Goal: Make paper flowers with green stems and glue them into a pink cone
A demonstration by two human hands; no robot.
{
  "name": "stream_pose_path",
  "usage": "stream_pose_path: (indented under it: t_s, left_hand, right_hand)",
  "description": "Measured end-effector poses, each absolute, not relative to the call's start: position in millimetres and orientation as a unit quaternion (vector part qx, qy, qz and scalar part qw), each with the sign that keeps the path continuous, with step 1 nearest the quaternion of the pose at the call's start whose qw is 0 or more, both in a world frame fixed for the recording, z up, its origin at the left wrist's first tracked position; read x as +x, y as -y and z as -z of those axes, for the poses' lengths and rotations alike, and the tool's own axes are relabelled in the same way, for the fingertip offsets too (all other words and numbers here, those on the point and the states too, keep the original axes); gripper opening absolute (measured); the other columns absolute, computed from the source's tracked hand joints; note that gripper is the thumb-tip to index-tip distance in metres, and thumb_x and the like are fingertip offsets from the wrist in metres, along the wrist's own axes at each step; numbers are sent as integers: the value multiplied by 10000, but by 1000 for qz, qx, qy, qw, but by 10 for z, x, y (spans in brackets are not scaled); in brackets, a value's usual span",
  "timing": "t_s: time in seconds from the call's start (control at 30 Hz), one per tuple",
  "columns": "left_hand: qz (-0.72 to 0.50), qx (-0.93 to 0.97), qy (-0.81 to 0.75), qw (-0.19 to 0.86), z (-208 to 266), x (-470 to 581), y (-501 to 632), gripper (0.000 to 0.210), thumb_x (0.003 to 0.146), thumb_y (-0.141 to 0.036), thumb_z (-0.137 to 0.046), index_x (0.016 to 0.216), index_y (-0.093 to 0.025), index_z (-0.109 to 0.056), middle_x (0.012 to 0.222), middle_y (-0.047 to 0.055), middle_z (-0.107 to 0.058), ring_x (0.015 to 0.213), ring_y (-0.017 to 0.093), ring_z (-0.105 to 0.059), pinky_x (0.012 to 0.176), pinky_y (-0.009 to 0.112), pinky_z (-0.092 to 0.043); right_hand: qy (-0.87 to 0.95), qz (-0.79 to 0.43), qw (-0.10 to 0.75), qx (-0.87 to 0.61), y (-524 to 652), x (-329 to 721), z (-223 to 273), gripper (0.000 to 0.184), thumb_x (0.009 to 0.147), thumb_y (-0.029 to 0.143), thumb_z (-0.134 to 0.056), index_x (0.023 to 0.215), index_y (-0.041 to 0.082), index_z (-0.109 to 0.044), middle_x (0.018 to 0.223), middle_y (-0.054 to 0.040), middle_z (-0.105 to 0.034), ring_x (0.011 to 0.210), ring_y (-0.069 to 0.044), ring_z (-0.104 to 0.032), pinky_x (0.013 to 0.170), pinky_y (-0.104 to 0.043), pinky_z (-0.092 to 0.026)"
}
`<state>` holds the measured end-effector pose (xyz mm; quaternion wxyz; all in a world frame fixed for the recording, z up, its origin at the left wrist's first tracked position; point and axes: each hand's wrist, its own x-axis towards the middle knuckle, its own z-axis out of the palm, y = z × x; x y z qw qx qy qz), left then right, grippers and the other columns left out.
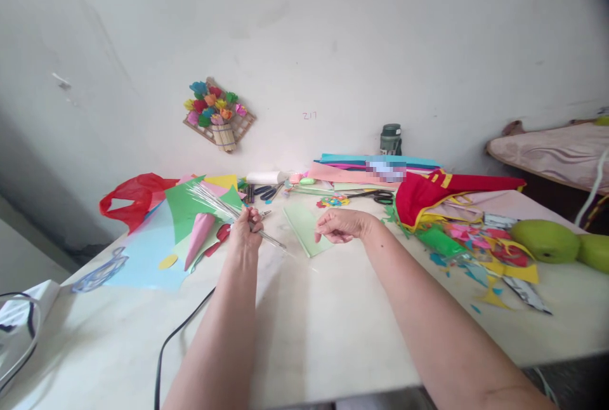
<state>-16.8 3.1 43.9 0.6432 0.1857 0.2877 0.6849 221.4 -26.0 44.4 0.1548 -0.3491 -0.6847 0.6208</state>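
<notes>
My left hand (245, 230) is closed around a bundle of thin silvery wires (212, 200), whose far ends fan out to the upper left. The near ends stick out to the right of the fist. My right hand (343, 226) is held with curled, pinched fingers above the right side of a folded pale green paper (299, 224). Whatever is between those fingertips, if anything, is too small to make out. A pink paper cone (198, 240) lies to the left of my left hand, near red scissors (217, 242) that are partly covered.
Coloured sheets (143, 254) and a red plastic bag (137, 197) lie on the left. Black-handled scissors (383, 196) rest at the back, near a dark bottle (391, 139). Red cloth (419, 197), paper scraps (492, 289) and a green pillow-like object (545, 244) occupy the right. A black cable (178, 327) crosses the front left.
</notes>
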Motion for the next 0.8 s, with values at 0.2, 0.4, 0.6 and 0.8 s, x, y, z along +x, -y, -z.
stream_pose_path:
  t_s: [0.2, 0.4, 0.6, 0.8]
  left_hand:
    - [-688, 186, -302, 633, -448, -110, -72, 241, 887, -208, -360, 660, -144, -413, 517, -37, -426, 345, 13, -367, 265, 97, -137]
    - [-687, 193, -319, 624, -474, -6, -146, 223, 880, -224, -378, 674, -149, -417, 524, -35, -450, 337, 12, -356, 272, 97, -138]
    - [-675, 199, -318, 636, -487, 250, -180, 211, 873, -228, -392, 683, -146, -429, 518, -37, -459, 336, 13, -362, 271, 102, -138]
    - [-697, 202, -308, 616, -454, 220, -223, 217, 874, -231, -388, 683, -145, -446, 526, -24, -493, 352, 24, -406, 269, 105, -153]
  right_hand:
    - [635, -593, 220, -444, 189, 2555, -324, 195, 698, 258, -528, 747, 86, -605, 344, 44, -457, 269, -48, -330, 275, -157, -204]
    - [555, -397, 472, -558, 201, 2559, -512, 169, 761, 241, -485, 737, 100, -573, 376, 49, -440, 278, -32, -299, 291, -165, -217]
    - [704, -351, 290, -546, 244, 2076, -597, 145, 679, 241, -617, 779, 137, -607, 659, -22, -631, 481, -71, -531, 440, -169, -393]
    - [717, -361, 241, -546, 195, 2016, -458, 169, 772, 208, -502, 671, 121, -607, 483, 8, -561, 346, -43, -415, 377, -169, -331]
